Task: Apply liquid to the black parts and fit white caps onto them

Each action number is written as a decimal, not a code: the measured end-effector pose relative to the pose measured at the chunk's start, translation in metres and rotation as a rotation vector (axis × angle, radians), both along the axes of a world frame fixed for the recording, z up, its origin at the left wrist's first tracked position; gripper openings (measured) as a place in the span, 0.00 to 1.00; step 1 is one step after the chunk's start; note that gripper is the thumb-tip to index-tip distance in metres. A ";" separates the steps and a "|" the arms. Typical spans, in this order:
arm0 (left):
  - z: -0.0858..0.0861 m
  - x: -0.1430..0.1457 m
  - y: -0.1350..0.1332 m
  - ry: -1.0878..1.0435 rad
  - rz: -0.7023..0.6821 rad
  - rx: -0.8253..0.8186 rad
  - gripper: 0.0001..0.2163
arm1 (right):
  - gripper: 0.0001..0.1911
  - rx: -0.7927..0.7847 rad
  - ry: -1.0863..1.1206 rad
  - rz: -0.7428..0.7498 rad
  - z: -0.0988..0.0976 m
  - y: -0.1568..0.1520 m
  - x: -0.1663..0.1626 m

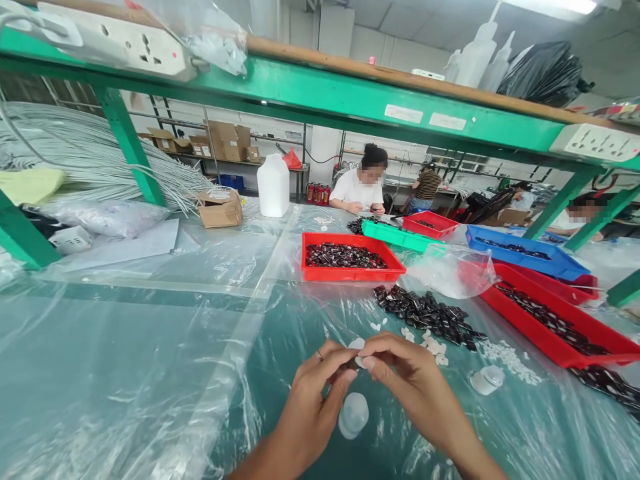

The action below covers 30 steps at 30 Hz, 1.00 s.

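Observation:
My left hand [313, 397] pinches a small dark piece [351, 365] between thumb and fingers; its exact kind is hidden. My right hand [413, 373] meets it from the other side, its thumb and fingertips closed on a small white round piece [360, 361] against the dark one. A translucent round container [353, 415] stands on the plastic-covered table just below my hands. Beyond my hands lies a heap of glossy dark pieces [427, 313]. Close to it are cream-coloured bits [434, 347] and many tiny white pieces [513, 361].
A small clear bottle [487, 380] stands at right. Red trays [353, 274] [565, 357], a green tray [400, 235] and a blue tray [525, 257] sit farther back. A white jug [273, 187] and cardboard box [220, 208] stand left. A green shelf [325, 87] crosses above. A person [361, 183] sits opposite.

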<state>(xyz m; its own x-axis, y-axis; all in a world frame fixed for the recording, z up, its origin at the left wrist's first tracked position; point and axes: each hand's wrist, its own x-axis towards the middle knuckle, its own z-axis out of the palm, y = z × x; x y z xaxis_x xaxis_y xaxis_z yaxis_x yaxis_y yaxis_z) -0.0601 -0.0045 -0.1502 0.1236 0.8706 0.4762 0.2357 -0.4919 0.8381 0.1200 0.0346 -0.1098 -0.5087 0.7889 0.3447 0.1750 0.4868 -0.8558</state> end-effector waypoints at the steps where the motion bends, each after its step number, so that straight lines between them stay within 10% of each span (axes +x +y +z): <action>1: 0.000 0.000 0.000 0.010 0.009 0.005 0.11 | 0.14 -0.004 -0.007 0.002 -0.001 0.001 0.001; 19: -0.009 0.005 -0.003 0.152 0.005 0.045 0.11 | 0.16 -0.392 -0.149 0.355 0.005 0.038 0.013; 30: -0.013 -0.005 0.007 0.205 0.141 0.188 0.07 | 0.14 -0.314 0.058 0.251 -0.008 0.026 -0.005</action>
<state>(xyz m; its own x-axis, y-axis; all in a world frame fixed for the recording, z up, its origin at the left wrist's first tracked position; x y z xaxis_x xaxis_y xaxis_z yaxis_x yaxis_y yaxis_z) -0.0654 0.0020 -0.1635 0.1180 0.7851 0.6081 0.4671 -0.5843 0.6637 0.1152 0.0608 -0.1182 -0.6857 0.7142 0.1406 0.0312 0.2218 -0.9746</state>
